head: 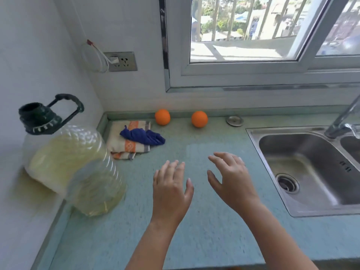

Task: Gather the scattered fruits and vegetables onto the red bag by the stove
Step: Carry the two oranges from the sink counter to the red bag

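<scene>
Head view: two oranges sit at the back of the counter (194, 230) near the wall, well beyond both hands. The left orange (162, 117) is just beside the folded towel (127, 140), the right orange (199, 119) nearer the sink (303, 164). Over the counter, the left hand (172, 187) and right hand (231, 176) hover side by side, fingers spread and relaxed, holding nothing. Both oranges are round, so no long axis shows.

Left hand (171, 190), right hand (231, 178) extended forward, fingers spread, holding nothing.
</scene>
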### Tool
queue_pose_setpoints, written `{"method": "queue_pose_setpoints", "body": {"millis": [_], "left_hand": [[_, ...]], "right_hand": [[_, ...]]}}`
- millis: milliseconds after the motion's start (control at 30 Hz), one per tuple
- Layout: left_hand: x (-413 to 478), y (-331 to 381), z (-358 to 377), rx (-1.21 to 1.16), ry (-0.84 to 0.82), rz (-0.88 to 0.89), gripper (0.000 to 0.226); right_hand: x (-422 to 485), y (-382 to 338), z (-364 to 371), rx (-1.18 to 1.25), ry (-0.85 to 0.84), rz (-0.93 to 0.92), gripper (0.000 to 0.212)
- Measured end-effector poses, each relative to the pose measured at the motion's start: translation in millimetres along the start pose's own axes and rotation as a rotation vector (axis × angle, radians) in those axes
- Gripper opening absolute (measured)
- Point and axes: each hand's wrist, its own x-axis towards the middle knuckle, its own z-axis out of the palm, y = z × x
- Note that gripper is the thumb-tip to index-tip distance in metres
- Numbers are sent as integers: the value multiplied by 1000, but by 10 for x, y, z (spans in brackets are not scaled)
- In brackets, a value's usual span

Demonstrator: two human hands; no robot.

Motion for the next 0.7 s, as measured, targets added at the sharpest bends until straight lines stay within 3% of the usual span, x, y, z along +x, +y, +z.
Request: {"method": "queue_pose_setpoints", "body": {"millis": [700], "left_hand": [[1668,-897,921,36,-47,-22,48]], "right_hand": [[1580,622,1091,-31,-115,66,40]]}}
